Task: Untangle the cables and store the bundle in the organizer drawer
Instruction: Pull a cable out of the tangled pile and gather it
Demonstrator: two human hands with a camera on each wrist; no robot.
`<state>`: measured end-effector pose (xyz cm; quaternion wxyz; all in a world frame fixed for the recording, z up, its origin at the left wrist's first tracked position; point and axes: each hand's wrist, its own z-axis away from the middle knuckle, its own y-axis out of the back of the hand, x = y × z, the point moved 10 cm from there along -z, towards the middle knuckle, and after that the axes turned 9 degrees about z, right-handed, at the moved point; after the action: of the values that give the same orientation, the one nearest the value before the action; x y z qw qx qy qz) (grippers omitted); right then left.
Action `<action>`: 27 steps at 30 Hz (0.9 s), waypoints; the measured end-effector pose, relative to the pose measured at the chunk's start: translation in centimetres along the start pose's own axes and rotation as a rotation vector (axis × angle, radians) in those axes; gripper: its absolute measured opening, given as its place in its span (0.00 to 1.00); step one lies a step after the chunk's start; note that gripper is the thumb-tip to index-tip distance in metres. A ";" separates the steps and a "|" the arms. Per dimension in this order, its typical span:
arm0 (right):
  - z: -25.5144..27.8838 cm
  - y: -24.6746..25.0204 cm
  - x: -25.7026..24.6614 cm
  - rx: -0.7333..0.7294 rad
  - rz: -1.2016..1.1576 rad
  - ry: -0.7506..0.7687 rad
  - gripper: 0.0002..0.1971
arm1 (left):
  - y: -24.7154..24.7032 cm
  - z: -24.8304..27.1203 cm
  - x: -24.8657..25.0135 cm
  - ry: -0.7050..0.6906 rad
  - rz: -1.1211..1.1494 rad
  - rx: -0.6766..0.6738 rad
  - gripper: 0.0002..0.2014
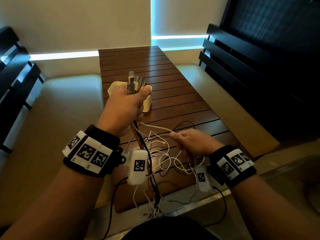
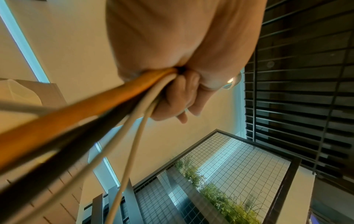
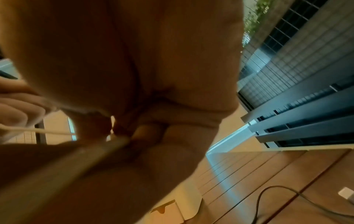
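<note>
Organizer (image 1: pixel 147 103) behind left hand (image 1: pixel 124 108) gripping cables (image 1: pixel 138 135)

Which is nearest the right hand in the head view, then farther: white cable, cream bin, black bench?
1. White cable: pinched in the right hand.
2. Cream bin: ahead, to the left.
3. Black bench: far right, beyond the table.

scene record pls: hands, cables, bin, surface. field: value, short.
left hand: raised, grips bundled cable ends, plugs sticking up
right hand: pinches one white cable running to the left hand
loose cables: white and black, tangled on the table and hanging over its near edge
bin: cream, open top, on table behind left hand
stored: not yet
</note>
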<state>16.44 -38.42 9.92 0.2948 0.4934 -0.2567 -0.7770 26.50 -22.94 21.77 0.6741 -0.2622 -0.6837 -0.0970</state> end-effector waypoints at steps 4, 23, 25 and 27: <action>-0.1 -2.2 0.9 -0.141 -0.070 -0.035 0.23 | 0.0 -0.3 -1.0 0.013 -0.045 0.007 0.19; -3.8 -7.1 4.6 -0.062 -0.029 -0.061 0.20 | 0.5 -1.2 -2.2 0.037 0.026 0.059 0.11; -4.4 -9.5 4.7 -0.132 -0.155 -0.093 0.22 | 0.2 -1.1 -2.3 0.040 0.034 0.049 0.10; -5.5 -10.9 4.1 -0.134 -0.258 -0.101 0.23 | -0.2 -1.0 -2.3 0.039 0.035 0.035 0.10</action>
<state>17.86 -34.32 -2.18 0.2117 0.4618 -0.1533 -0.8476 27.20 -24.12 19.65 0.6934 -0.2604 -0.6672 -0.0785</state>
